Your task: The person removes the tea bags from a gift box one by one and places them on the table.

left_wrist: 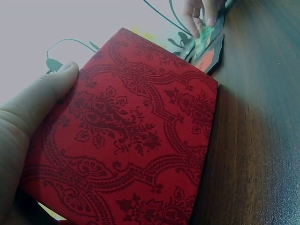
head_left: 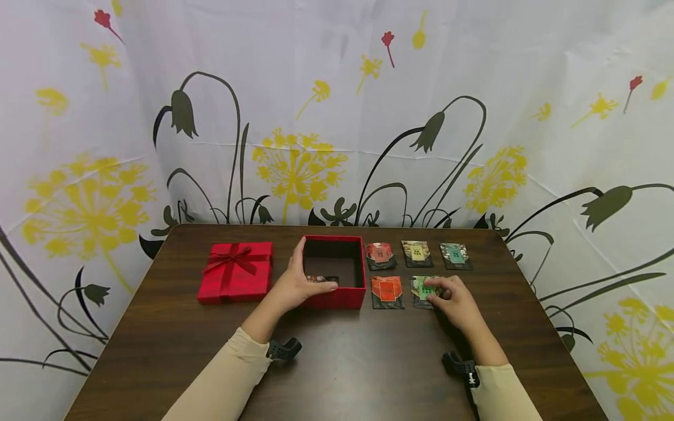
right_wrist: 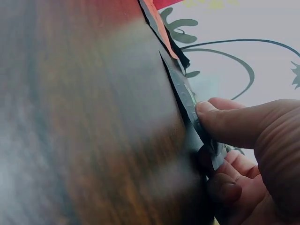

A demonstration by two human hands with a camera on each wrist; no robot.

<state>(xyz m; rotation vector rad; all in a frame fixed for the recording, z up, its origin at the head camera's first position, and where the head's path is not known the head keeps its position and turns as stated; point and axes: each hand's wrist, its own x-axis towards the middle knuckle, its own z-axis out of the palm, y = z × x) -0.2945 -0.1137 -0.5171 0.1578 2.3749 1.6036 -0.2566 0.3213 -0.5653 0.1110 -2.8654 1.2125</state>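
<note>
A red patterned gift box stands without its lid, its dark inside facing up. My left hand holds its near left corner, thumb along the front rim; in the left wrist view the thumb lies on the box's edge. Part of a dark packet shows inside the box near the front. My right hand pinches the right edge of a green tea-bag-like packet. In the right wrist view the thumb is on top and fingertips are under the edge of this packet, which is slightly tilted.
Left of the box lies the red lid with a ribbon bow. An orange packet lies between box and green packet. Behind are a red packet, a yellow one and a teal one. A floral curtain hangs behind the table.
</note>
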